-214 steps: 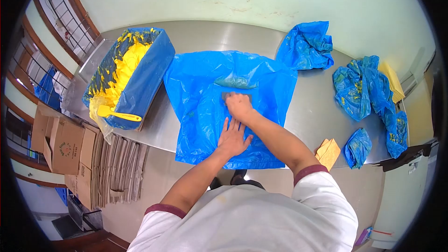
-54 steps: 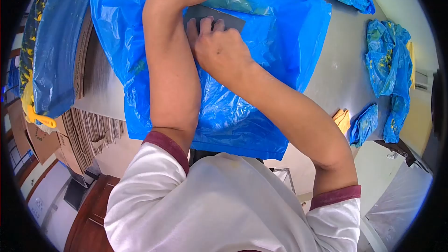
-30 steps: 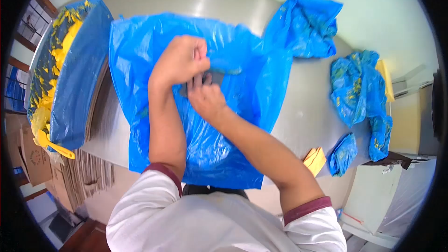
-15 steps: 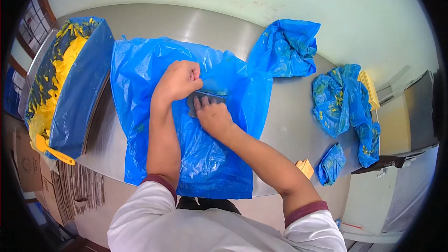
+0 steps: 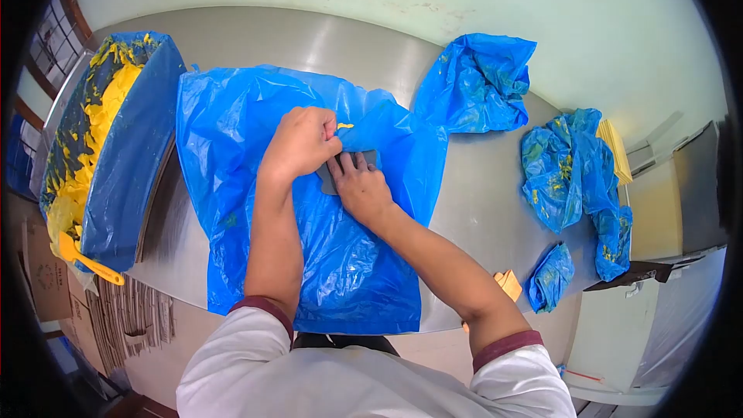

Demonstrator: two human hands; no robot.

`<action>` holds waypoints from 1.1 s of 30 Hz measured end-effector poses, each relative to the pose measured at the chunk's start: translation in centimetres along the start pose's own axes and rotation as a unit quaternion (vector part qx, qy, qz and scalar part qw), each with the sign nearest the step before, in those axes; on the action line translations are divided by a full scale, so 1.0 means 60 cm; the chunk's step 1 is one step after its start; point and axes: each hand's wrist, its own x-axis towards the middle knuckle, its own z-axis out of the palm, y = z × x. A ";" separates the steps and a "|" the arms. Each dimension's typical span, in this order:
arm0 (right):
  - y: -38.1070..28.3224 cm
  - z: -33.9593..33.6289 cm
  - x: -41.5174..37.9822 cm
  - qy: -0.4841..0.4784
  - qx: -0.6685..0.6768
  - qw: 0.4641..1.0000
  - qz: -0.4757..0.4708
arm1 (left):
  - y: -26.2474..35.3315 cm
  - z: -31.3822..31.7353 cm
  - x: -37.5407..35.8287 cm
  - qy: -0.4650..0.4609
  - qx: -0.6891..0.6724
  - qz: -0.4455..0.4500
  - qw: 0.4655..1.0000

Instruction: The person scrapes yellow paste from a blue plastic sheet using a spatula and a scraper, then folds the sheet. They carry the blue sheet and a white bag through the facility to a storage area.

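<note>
A large blue plastic bag (image 5: 232, 139) is spread flat over the metal table in front of me. My left hand (image 5: 300, 145) is closed on the bag's upper middle, fingers curled and seeming to pinch the film; the grip itself is partly hidden. Just to its right, my right hand (image 5: 361, 187) presses a grey flat scraper (image 5: 328, 179) against the plastic, fingers laid over it. A small yellow smear (image 5: 346, 125) shows on the bag beyond the scraper.
On the left stands a blue-lined box (image 5: 128, 162) with a soft yellow mass (image 5: 108, 112) and a yellow-handled tool (image 5: 89, 259) at its near end. Crumpled, stained blue bags (image 5: 480, 89) lie on the right of the metal table (image 5: 472, 201), near yellowish folded pieces (image 5: 507, 285).
My left hand has shifted slightly toward me. The scraper under my right hand has moved a little to the right, and a yellow smear now shows beyond it.
</note>
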 end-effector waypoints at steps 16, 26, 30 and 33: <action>-0.017 0.034 0.021 -0.062 0.061 0.996 -0.037 | 0.007 0.030 -0.002 0.001 0.107 -0.004 0.994; -0.059 -0.012 0.031 -0.018 0.106 0.983 -0.148 | 0.018 0.038 -0.021 0.088 0.044 0.016 0.995; -0.063 0.037 0.070 -0.022 0.086 0.987 -0.134 | 0.016 0.041 -0.019 0.090 0.020 0.008 0.996; -0.082 0.041 0.084 -0.040 0.049 0.995 -0.084 | 0.016 0.031 -0.026 0.078 0.014 0.005 0.997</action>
